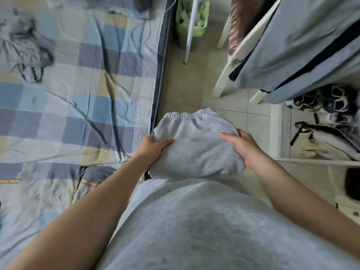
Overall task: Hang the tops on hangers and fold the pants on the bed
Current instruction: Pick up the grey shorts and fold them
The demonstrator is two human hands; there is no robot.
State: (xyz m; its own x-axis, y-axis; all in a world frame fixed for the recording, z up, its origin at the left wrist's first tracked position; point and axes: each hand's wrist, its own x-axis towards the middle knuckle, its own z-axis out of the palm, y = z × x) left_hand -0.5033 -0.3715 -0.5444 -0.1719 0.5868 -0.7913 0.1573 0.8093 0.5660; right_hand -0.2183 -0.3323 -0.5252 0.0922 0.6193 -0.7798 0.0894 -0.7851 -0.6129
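Observation:
A folded bundle of light grey pants [196, 145], elastic waistband at its far edge, is held in the air in front of my body, just right of the bed's edge. My left hand [153, 147] grips its left side, thumb on top. My right hand [243, 147] grips its right side, thumb across the top. The bed [78, 106] with a blue, grey and yellow checked sheet fills the left. A crumpled grey and dark garment [25, 49] lies on the sheet at the far left. A pale blue garment with a dark stripe [303, 45] hangs at the upper right.
A green basket [191, 20] and a white pole [190, 30] stand on the tiled floor beyond the bed. A white chair frame [231, 61] stands to the right of them. Shoes and straps [323, 121] lie on a low white shelf at right.

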